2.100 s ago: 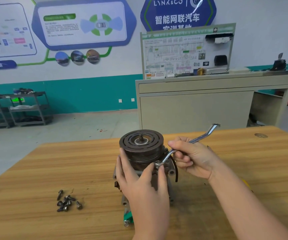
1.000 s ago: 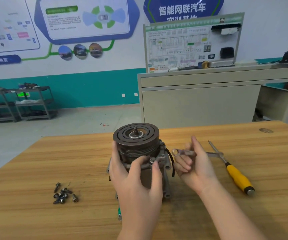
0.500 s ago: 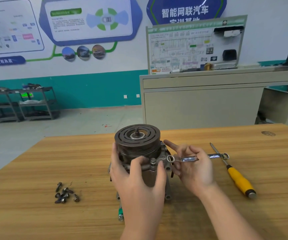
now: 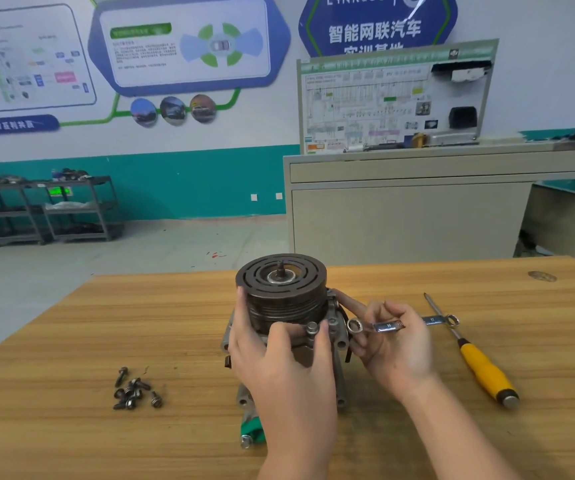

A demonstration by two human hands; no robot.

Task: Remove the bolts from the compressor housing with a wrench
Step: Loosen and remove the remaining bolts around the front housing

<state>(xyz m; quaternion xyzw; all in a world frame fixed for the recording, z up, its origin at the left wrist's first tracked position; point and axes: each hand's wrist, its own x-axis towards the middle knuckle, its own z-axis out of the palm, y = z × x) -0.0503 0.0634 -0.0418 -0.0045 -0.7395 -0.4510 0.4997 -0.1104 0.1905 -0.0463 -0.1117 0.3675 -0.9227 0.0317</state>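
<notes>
While the compressor stands pulley-up on the bench, the scene reads as follows.

Step in hand: resetting the wrench between bolts, as I judge it; its ring end hangs just beside the housing, seated on nothing.
Compressor: grey cast-metal compressor housing (image 4: 317, 344) with a dark grooved pulley (image 4: 281, 289) on top, standing near the middle of the wooden table (image 4: 71, 341).
Bolt: one silver hex bolt head (image 4: 312, 328) stands proud on the housing flange, between the left thumb and forefinger.
Left hand: the left hand (image 4: 279, 362) is wrapped around the pulley and housing, fingers curled against them, steadying the unit.
Right hand: the right hand (image 4: 391, 344) pinches the shank of the slim chrome double ring wrench (image 4: 388, 325) between thumb and fingers; the near ring lies just right of the housing.
Next move: it calls for dropping the ring squarely over the raised bolt head and bracing the housing against the turn.
Removed bolts: a small heap of dark bolts with washers (image 4: 133, 393) lies on the table, well apart to the left.
Screwdriver: a yellow-handled screwdriver (image 4: 483, 370) lies to the right, its shaft crossing under the wrench's far end.
Writing: the blue wall sign (image 4: 376, 22) reads partly "LYNK&CO" above "智能网联汽车"; the stamps on the wrench are too blurred to read.
</notes>
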